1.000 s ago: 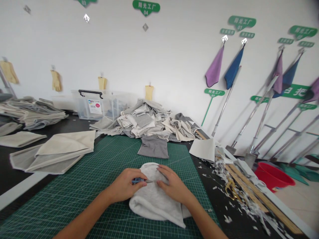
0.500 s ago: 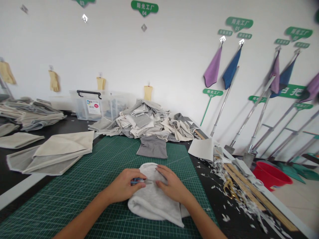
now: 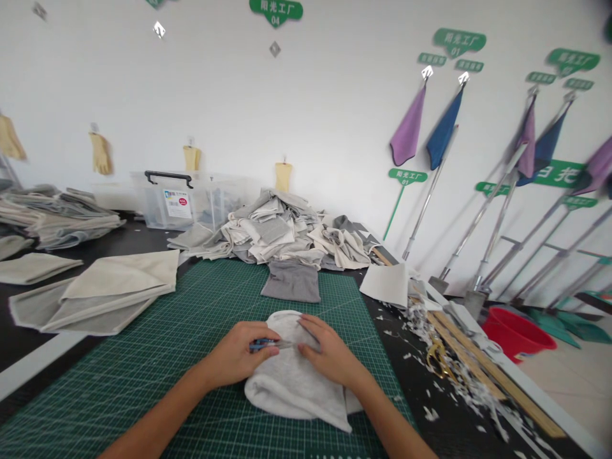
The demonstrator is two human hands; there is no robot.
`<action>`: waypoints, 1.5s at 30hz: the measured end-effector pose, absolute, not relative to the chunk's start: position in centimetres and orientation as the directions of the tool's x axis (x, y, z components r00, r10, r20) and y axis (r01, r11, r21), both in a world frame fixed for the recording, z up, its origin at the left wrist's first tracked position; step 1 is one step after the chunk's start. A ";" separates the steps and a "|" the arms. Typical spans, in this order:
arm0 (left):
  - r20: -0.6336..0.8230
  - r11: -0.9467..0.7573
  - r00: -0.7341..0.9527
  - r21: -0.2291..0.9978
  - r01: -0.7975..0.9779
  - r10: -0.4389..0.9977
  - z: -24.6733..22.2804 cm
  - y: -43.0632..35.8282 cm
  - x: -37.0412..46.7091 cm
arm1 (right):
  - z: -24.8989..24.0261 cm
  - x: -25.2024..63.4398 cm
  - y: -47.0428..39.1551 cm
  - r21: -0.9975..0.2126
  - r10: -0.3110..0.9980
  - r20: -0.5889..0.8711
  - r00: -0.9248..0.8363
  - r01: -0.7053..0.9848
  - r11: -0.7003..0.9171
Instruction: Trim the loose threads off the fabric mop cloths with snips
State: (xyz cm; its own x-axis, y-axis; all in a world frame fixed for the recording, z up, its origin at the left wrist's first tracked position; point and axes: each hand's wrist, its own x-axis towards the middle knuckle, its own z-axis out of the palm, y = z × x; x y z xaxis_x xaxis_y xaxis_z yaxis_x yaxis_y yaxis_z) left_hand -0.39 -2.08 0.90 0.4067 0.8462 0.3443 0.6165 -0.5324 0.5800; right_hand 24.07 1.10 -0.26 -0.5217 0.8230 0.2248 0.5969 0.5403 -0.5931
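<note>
A light grey fleece-like cloth (image 3: 299, 389), folded over and rounded at its far end, lies on the green cutting mat (image 3: 210, 293). My left hand (image 3: 246, 354) is closed around small blue-handled thread snips (image 3: 262, 345), whose thin metal tip points right, over the cloth. Much of the snips is hidden by my fingers. On the cloth's right side rests my right hand (image 3: 329, 354), fingers stretched out and thumb close to the metal tip. Beyond both hands, a darker grey folded cloth (image 3: 291, 282) lies flat on the mat.
Behind the mat rises a heap of grey and cream cloths (image 3: 272, 229), beside a clear plastic box (image 3: 167, 204). Cream cloth pieces (image 3: 119, 280) lie at left. Gold-handled scissors (image 3: 437, 358), wooden strips (image 3: 507, 376) and scraps are on the right. A red bucket (image 3: 519, 331) stands beyond the edge.
The whole view has shifted very slightly up and left. Both hands, the snips and the cloth keep almost the same positions.
</note>
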 end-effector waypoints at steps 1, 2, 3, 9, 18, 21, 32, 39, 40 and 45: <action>0.350 -0.532 0.401 0.579 0.618 0.847 0.9 -2.1 -0.4 | -0.3 24.1 1.1 -0.593 0.821 0.227 -0.524 0.595 0.543; 0.352 -0.532 0.399 0.576 0.621 0.847 1.0 -2.1 -0.4 | -0.3 24.1 1.1 -0.594 0.820 0.229 -0.525 0.592 0.545; 0.347 -0.532 0.403 0.573 0.624 0.847 1.0 -2.1 -0.4 | -0.3 24.1 1.1 -0.595 0.820 0.231 -0.524 0.590 0.545; 0.342 -0.540 0.418 0.572 0.617 0.841 1.1 -2.1 -0.4 | -0.4 24.1 1.2 -0.606 0.824 0.224 -0.521 0.588 0.536; 0.329 -0.526 0.412 0.575 0.626 0.850 0.9 -2.1 -0.4 | -0.1 24.1 1.0 -0.614 0.821 0.231 -0.522 0.576 0.540; 0.340 -0.530 0.408 0.576 0.622 0.847 0.8 -2.2 -0.4 | -0.2 24.1 1.0 -0.618 0.823 0.229 -0.520 0.576 0.536; 0.322 -0.518 0.409 0.606 0.603 0.854 1.0 -2.4 -0.2 | -0.2 24.1 1.1 -0.614 0.820 0.232 -0.523 0.575 0.541; 0.360 -0.541 0.406 0.604 0.584 0.840 1.5 -2.2 -0.1 | 0.0 24.0 1.0 -0.629 0.821 0.225 -0.525 0.565 0.534; 0.352 -0.539 0.411 0.610 0.581 0.841 1.6 -2.3 0.0 | 0.1 24.1 1.0 -0.629 0.819 0.227 -0.526 0.563 0.536; 0.308 -0.538 0.450 0.608 0.584 0.838 1.4 -2.5 0.2 | 0.0 24.1 1.0 -0.628 0.822 0.231 -0.521 0.565 0.535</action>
